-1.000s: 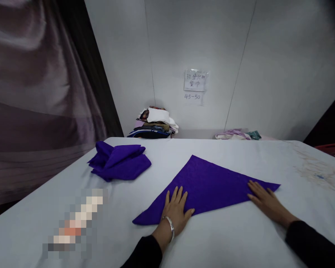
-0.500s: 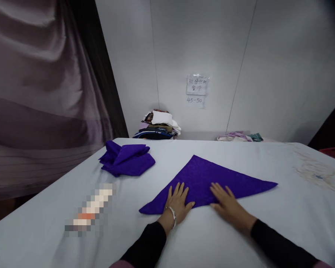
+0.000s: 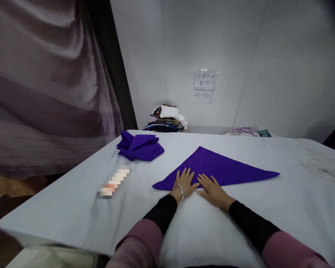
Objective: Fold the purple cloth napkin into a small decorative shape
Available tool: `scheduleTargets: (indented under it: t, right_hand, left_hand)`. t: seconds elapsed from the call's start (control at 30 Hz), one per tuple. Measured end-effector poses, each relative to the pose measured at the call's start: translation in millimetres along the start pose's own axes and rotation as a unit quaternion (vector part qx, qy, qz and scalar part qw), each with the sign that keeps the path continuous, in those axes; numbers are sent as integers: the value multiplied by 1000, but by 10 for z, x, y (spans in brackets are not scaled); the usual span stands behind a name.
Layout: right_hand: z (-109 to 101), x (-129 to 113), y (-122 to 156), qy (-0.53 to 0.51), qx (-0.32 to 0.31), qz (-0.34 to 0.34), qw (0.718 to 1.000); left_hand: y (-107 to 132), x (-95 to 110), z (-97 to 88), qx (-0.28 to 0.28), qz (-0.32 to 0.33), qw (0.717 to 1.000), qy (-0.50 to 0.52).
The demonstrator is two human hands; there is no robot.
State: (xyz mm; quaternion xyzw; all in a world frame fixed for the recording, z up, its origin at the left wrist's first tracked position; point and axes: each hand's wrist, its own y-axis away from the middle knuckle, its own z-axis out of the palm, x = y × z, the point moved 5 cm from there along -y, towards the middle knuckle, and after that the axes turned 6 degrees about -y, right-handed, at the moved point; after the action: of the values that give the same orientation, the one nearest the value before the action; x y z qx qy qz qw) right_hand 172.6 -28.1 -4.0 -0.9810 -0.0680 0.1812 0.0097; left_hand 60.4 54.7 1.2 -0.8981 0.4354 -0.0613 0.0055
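A purple cloth napkin [image 3: 212, 163] lies flat on the white-covered table [image 3: 80, 219], folded into a triangle with its point toward the wall and its long edge toward me. My left hand [image 3: 185, 182] rests palm down on the left part of that near edge, fingers spread, a silver bracelet at the wrist. Close beside it, my right hand [image 3: 212, 189] lies flat with its fingers over the middle of the same edge. Neither hand grips the fabric.
A crumpled purple cloth [image 3: 141, 147] sits at the table's far left. Nearer to me is a pixelated, unrecognisable object [image 3: 114, 182]. Stacked folded clothes [image 3: 167, 118] and more fabric [image 3: 242, 131] lie beyond the far edge. A handwritten paper sign [image 3: 203, 85] hangs on the wall.
My right hand has slid left along the near edge, closer to my left hand. The left stays flat on the napkin. The view has shifted, showing more of the table's front left.
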Motion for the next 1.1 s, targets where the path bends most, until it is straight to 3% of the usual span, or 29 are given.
scheduleTargets:
  t: [0.3,0.6,0.73,0.83,0.93,1.1]
  right_hand:
    - [64,52,-6,28,14,-14,999]
    - [77,62,21,57,7,-22,998]
    - [82,72,33,53,10,-24,998]
    - [92,79,39,47,13,-23,999]
    - [96,77,45,46,19,-27,998]
    - [99,84,49,52,19,-29,998]
  left_hand:
    - [31,23,-24,-8,3,1000,15]
    - [230,33,-196,44,7,999,31]
    - [551,-319,-393,100,-28,994,33]
    - [863,-813,-507,162,-153,971,86]
    - [1105,-1185,-496,181,-241,948,100]
    - [1161,-1360,-362,178,-267,936,144]
